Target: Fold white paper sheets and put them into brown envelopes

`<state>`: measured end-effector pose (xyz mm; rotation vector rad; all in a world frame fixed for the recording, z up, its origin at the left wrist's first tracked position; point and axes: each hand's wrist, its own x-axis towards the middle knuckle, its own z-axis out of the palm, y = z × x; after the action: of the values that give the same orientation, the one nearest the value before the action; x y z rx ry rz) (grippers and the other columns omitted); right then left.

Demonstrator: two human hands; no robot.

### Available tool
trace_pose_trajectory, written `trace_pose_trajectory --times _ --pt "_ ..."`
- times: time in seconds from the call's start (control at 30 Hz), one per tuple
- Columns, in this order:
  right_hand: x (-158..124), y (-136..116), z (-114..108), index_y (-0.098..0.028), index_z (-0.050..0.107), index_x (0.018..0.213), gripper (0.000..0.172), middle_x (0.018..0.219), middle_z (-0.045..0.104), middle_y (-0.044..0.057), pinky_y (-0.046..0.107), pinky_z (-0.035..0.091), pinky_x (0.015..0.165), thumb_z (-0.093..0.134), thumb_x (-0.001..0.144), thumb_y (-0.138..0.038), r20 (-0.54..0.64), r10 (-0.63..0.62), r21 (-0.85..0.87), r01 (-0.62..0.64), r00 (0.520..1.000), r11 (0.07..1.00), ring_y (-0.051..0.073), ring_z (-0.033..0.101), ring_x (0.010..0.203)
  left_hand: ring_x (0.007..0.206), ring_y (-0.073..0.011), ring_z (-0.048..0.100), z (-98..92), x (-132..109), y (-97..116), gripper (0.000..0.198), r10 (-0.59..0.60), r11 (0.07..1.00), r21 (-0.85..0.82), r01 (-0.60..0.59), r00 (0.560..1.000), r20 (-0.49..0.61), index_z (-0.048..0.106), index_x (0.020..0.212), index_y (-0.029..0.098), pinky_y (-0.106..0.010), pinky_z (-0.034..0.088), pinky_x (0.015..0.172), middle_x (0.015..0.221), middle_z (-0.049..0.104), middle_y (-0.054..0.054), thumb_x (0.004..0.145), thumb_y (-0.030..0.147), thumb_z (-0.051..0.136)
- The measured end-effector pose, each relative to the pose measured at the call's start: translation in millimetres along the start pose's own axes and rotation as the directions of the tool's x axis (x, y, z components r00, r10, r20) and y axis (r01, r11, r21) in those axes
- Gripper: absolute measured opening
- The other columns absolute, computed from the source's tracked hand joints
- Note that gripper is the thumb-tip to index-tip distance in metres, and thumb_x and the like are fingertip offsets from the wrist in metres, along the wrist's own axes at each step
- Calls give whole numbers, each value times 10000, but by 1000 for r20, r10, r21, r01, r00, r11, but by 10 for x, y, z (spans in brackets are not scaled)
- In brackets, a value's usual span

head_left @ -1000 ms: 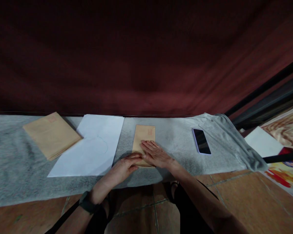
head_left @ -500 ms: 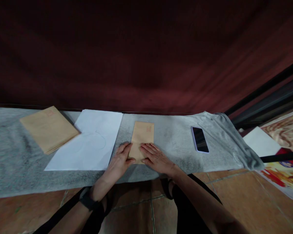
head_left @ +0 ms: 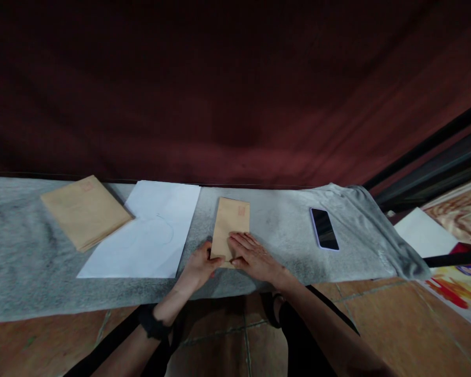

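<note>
A narrow brown envelope [head_left: 231, 222] lies lengthwise on the grey cloth [head_left: 31, 272] in front of me. My left hand [head_left: 199, 267] grips its near left edge, thumb on top and fingers curled round it. Flat on the envelope's near end rests my right hand [head_left: 252, 255], fingers stretched out and pressing down. The near end of the envelope is hidden under both hands. A dark band sits on my left wrist.
A stack of brown envelopes [head_left: 85, 211] lies at the far left, with white sheets of paper [head_left: 149, 235] beside it. A dark phone [head_left: 324, 228] lies face up to the right. A dark red curtain hangs behind. Tiled floor, more paper and a black bar are at the right.
My left hand slid from across the near end to the envelope's left side and closed on that edge. My right hand stayed flat on the envelope. The view shifted slightly.
</note>
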<state>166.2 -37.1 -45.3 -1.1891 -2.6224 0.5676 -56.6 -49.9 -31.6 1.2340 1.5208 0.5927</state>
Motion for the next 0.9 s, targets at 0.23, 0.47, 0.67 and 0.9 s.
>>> trace_pose_trajectory --times 0.23,0.47,0.67,0.9 --pt "1 -192 26 -182 196 1669 625 1696 317 121 519 283 1293 368 1092 -350 -224 97 -12 -102 970 995 250 280 1577 419 -116 570 22 -4 36 563 -29 892 -452 1 998 -56 443 755 231 -196 393 405 522 597 63 608 570 867" --pt "-84 -379 389 -89 213 1654 741 1707 244 153 477 280 1302 398 1082 -522 -155 11 -152 -35 988 988 263 222 1593 366 -139 554 61 83 -34 547 -33 931 -366 -8 994 -104 442 730 242 -229 401 359 478 585 62 577 559 861" --pt "-123 -340 405 -79 239 1646 754 1708 226 145 462 259 1309 371 1081 -560 -170 57 -196 -90 984 976 256 214 1595 357 -126 513 -30 121 -64 465 4 958 -288 -17 999 -46 475 811 231 -231 377 365 484 568 75 641 506 810" --pt "-173 -337 400 -93 222 1651 756 1709 230 143 484 235 1313 404 1076 -551 -199 54 -215 -97 978 972 256 214 1596 384 -136 489 -171 186 -68 338 -18 995 -97 24 998 62 521 912 214 -250 371 408 496 529 83 748 438 713"
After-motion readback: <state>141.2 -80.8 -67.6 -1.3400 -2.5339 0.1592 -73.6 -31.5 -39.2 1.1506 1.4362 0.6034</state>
